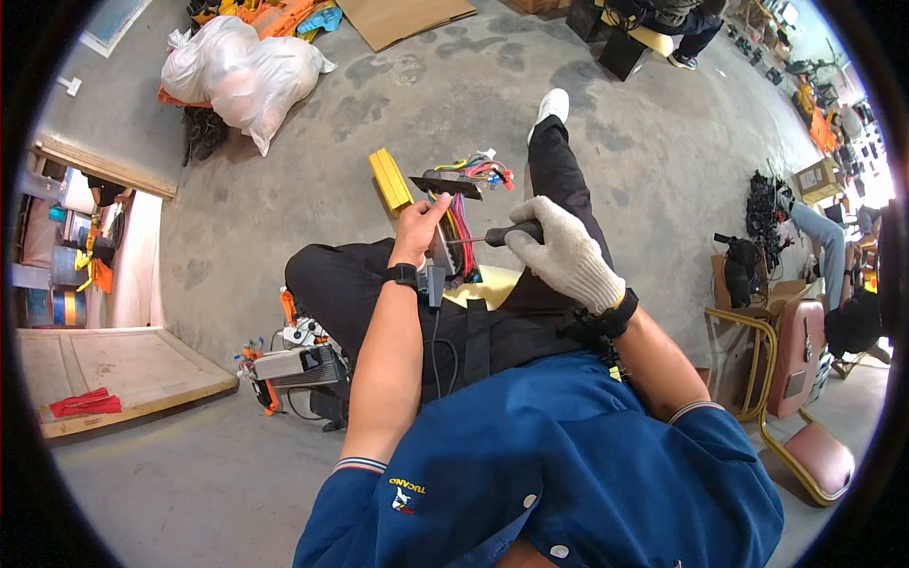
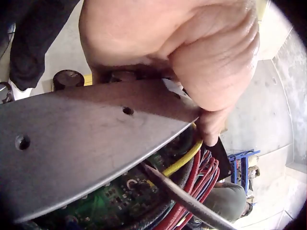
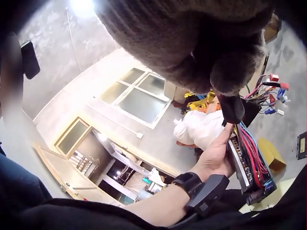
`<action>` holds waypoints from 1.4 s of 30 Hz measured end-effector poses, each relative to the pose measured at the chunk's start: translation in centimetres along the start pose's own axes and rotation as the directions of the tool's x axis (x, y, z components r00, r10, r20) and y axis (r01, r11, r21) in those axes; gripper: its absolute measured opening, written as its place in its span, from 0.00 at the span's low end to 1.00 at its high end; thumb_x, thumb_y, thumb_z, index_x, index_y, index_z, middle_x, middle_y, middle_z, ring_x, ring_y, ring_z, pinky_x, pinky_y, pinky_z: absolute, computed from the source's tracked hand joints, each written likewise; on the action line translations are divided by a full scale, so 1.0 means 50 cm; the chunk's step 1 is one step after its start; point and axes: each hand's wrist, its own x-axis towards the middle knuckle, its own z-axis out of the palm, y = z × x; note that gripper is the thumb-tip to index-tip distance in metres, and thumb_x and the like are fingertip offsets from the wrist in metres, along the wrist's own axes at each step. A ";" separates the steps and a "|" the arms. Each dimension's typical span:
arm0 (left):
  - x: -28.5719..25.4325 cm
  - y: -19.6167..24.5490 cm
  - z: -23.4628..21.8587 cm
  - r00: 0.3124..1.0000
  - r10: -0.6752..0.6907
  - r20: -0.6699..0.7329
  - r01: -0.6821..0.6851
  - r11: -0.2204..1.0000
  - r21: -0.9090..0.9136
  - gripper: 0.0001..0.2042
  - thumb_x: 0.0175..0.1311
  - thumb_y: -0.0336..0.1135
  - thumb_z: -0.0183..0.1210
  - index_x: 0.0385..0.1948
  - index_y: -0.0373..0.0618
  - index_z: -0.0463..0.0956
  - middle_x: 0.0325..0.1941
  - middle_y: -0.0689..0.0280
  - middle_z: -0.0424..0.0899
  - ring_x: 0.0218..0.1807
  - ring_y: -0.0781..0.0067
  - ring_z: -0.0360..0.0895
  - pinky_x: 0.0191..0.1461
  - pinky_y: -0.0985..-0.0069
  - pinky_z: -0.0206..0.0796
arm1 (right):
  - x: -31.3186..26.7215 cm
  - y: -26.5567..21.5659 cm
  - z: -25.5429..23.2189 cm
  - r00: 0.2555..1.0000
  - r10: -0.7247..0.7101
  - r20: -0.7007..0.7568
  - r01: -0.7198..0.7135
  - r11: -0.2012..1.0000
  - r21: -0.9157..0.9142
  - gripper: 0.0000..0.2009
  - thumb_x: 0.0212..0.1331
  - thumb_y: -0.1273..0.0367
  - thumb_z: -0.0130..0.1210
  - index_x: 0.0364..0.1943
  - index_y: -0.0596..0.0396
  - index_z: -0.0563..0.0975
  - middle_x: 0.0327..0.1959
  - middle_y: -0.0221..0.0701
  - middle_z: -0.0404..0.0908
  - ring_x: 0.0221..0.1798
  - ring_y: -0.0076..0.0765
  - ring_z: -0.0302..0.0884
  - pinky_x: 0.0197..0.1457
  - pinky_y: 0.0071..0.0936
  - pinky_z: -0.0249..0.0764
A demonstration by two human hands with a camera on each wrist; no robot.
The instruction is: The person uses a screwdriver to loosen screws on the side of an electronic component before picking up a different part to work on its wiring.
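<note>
My bare left hand (image 1: 417,232) grips a motor controller by its metal plate (image 2: 86,139), thumb near the wire end. Under the plate's edge shows a green circuit board (image 2: 110,199). Red, yellow and other wires (image 1: 460,227) run along it, past a black end plate (image 1: 445,187), to loose connectors (image 1: 492,173). In a knitted white glove, my right hand (image 1: 563,251) holds a screwdriver (image 1: 516,234) by its dark handle. Its shaft (image 2: 187,199) reaches across the wires, the tip right at the plate's edge by the board.
A yellow casing (image 1: 389,180) lies on the concrete floor just beyond my left hand. White plastic bags (image 1: 241,76) and cardboard (image 1: 402,19) are farther off. Beside my left leg sits a grey finned device (image 1: 298,364). A pink-backed chair (image 1: 795,360) stands at the right.
</note>
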 end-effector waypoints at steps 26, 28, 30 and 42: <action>0.019 -0.028 0.005 1.000 0.001 -0.005 -0.001 0.998 -0.065 0.24 0.65 0.58 0.63 0.20 0.47 0.74 0.21 0.75 0.69 0.26 0.83 0.62 0.30 0.77 0.54 | 0.006 0.045 -0.011 0.988 -0.146 0.054 0.145 0.989 0.017 0.11 0.61 0.68 0.60 0.45 0.57 0.77 0.38 0.42 0.81 0.42 0.44 0.83 0.46 0.35 0.77; 0.022 -0.031 0.001 1.000 -0.009 -0.005 0.009 0.999 -0.050 0.24 0.64 0.57 0.63 0.19 0.47 0.73 0.21 0.76 0.68 0.25 0.83 0.62 0.30 0.77 0.54 | 0.006 0.043 -0.007 0.983 -0.179 0.047 0.179 0.984 0.012 0.12 0.60 0.69 0.60 0.46 0.56 0.77 0.39 0.42 0.81 0.42 0.44 0.83 0.46 0.35 0.77; 0.022 -0.033 -0.002 1.000 -0.020 -0.005 0.020 0.999 -0.035 0.24 0.64 0.57 0.63 0.19 0.47 0.73 0.20 0.76 0.68 0.25 0.83 0.62 0.29 0.77 0.53 | 0.003 0.028 -0.001 0.999 -0.043 -0.032 0.042 0.998 -0.047 0.12 0.59 0.70 0.60 0.46 0.56 0.77 0.39 0.42 0.81 0.42 0.45 0.83 0.47 0.35 0.77; 0.020 -0.030 0.002 1.000 0.000 -0.019 -0.001 0.999 -0.045 0.23 0.64 0.57 0.64 0.18 0.49 0.73 0.20 0.77 0.67 0.24 0.84 0.60 0.27 0.77 0.51 | 0.004 0.014 -0.005 0.997 -0.064 -0.039 0.066 0.997 0.046 0.11 0.65 0.68 0.57 0.47 0.59 0.77 0.38 0.41 0.83 0.44 0.38 0.85 0.48 0.31 0.78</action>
